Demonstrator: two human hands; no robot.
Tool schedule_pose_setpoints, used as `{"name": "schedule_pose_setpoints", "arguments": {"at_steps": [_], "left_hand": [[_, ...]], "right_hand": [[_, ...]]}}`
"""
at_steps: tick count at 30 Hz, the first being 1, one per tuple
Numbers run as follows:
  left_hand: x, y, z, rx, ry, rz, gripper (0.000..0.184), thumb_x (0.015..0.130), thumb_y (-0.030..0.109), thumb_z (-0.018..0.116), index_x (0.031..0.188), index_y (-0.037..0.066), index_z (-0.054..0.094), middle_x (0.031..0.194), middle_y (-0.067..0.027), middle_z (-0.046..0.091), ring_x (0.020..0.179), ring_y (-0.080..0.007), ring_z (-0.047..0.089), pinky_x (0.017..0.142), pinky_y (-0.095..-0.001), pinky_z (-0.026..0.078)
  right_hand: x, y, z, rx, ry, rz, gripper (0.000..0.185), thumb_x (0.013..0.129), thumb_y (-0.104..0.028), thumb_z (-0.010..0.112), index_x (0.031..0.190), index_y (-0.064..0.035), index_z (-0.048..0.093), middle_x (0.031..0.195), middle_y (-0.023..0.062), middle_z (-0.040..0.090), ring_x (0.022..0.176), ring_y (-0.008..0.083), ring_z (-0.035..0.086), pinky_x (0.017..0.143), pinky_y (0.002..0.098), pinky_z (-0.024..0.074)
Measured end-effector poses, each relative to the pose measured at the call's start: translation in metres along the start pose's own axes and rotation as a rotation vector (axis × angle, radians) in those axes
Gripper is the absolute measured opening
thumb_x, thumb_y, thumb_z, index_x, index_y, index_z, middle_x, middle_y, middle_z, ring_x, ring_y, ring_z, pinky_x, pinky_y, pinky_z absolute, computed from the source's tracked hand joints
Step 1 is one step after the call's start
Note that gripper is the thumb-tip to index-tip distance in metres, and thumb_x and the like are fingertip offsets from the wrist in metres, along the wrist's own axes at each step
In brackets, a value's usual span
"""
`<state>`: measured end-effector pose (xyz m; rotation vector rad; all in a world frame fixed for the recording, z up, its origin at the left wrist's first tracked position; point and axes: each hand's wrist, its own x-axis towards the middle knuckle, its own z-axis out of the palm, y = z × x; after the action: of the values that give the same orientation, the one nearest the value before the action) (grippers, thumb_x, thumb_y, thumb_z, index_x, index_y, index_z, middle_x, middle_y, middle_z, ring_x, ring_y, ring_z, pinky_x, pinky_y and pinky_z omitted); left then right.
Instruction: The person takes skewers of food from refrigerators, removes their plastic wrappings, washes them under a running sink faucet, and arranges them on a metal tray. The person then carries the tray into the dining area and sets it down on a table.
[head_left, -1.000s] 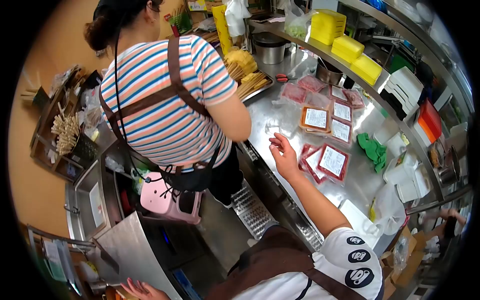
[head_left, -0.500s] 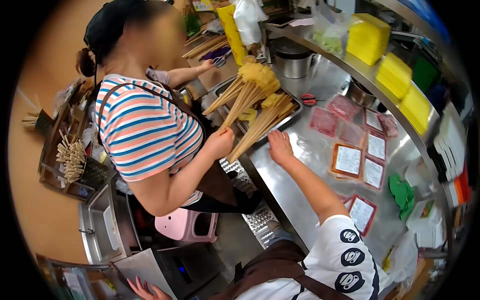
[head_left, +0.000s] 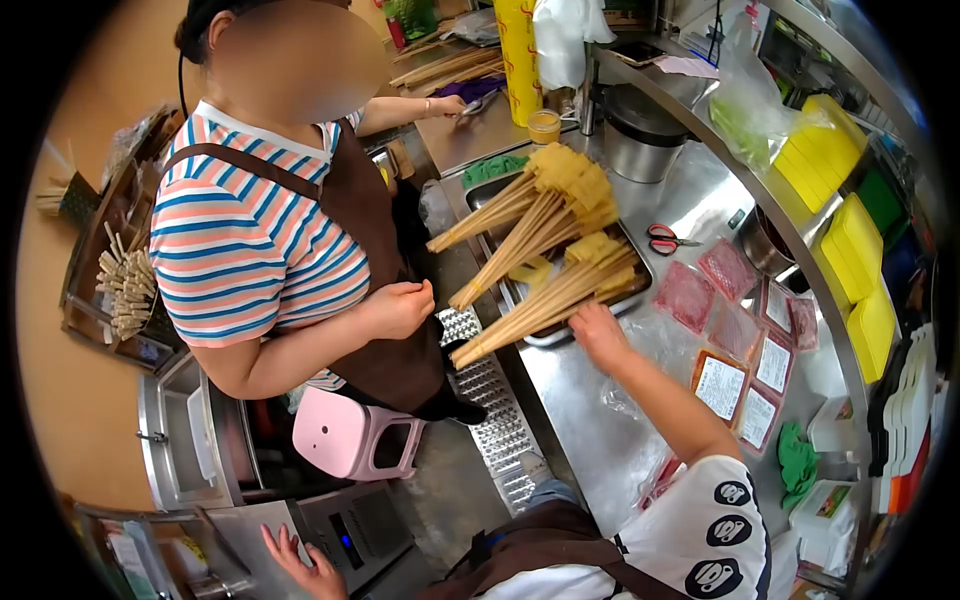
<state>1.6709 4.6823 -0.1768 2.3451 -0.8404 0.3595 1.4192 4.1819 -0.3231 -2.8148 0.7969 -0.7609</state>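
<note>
Skewers, head view: several bundles with yellow food at one end lie across a metal tray, just beyond the right hand; their bare ends project past the tray rim toward the co-worker. Right hand palm down, fingers bent at the tray's near edge, beside the closest bundle; whether they grip rim or sticks, cannot tell. Left hand empty and released, fingers spread, near a grey appliance. Farther off from the left hand, a pink stool stands on the floor. Red-handled scissors lie beyond the right hand, near a lidded steel pot. To the right of that hand, flat sealed packets (some bearing white labels) sit on the steel counter. Co-worker's nearer hand is loosely curled, apart from the sticks.
</note>
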Motion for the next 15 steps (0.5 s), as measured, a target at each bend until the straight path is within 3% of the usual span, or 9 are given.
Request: {"name": "schedule_pose_setpoints", "arguments": {"at_steps": [5,7,9,11,13,14,15], "left_hand": [[0.009,0.002,0.022,-0.094,-0.04,-0.071,0.046,0.078,-0.004,0.041,0.123,0.003,0.043,0.142,-0.0149,0.026,0.119,-0.0275,0.041,0.09,-0.0347,0.039],[0.017,0.007,0.033,-0.12,-0.053,-0.067,0.045,0.078,-0.004,0.041,0.122,0.002,0.044,0.142,-0.015,0.026,0.119,-0.0273,0.041,0.09,-0.0345,0.039],[0.023,0.018,0.038,-0.036,-0.084,-0.058,0.044,0.078,-0.003,0.041,0.121,0.002,0.044,0.142,-0.0151,0.026,0.119,-0.0272,0.04,0.088,-0.0331,0.04],[0.026,0.027,0.041,-0.005,-0.094,-0.064,0.044,0.078,-0.005,0.041,0.121,0.002,0.044,0.142,-0.0155,0.026,0.12,-0.0273,0.04,0.088,-0.0328,0.04],[0.022,0.032,0.041,0.028,-0.099,-0.083,0.045,0.077,-0.006,0.04,0.121,0.002,0.044,0.142,-0.0159,0.025,0.12,-0.0274,0.04,0.087,-0.0326,0.041],[0.016,0.029,0.039,0.028,-0.101,-0.102,0.046,0.076,-0.007,0.041,0.121,0.002,0.044,0.142,-0.0162,0.025,0.12,-0.0275,0.039,0.088,-0.0329,0.04],[0.009,0.029,0.036,0.032,-0.097,-0.121,0.048,0.075,-0.009,0.041,0.121,0.003,0.045,0.142,-0.0166,0.025,0.12,-0.0276,0.039,0.088,-0.0333,0.04]], "right_hand": [[-0.029,-0.018,-0.023,0.099,-0.11,0.047,0.005,0.072,-0.01,0.055,0.072,-0.005,0.053,0.078,0.0101,0.052,0.083,0.0296,0.05,0.074,0.0391,0.0408],[-0.023,-0.018,-0.042,0.024,-0.322,0.084,0.012,0.071,-0.015,0.06,0.078,-0.0062,0.058,0.088,0.0108,0.056,0.092,0.0295,0.051,0.077,0.0376,0.0413],[0.005,-0.016,-0.076,0.01,-0.395,0.055,0.02,0.072,-0.023,0.063,0.082,-0.0054,0.061,0.09,0.0142,0.06,0.091,0.0306,0.055,0.075,0.0398,0.0436],[0.069,-0.011,-0.111,0.225,-0.789,0.231,0.024,0.075,-0.027,0.062,0.08,-0.0039,0.061,0.083,0.0175,0.061,0.081,0.0335,0.058,0.07,0.0432,0.0455],[0.135,0.003,-0.104,0.224,-0.48,0.125,0.026,0.077,-0.029,0.06,0.077,-0.0034,0.061,0.075,0.0192,0.06,0.073,0.0368,0.058,0.066,0.0453,0.0464],[0.172,0.016,-0.075,0.244,-0.266,0.133,0.025,0.078,-0.028,0.059,0.079,-0.003,0.06,0.075,0.0192,0.06,0.076,0.0371,0.059,0.066,0.0443,0.0468],[0.213,0.03,-0.047,0.263,-0.153,0.164,0.028,0.077,-0.026,0.061,0.091,-0.0026,0.058,0.084,0.0197,0.061,0.081,0.0376,0.058,0.071,0.0442,0.0471]]}}
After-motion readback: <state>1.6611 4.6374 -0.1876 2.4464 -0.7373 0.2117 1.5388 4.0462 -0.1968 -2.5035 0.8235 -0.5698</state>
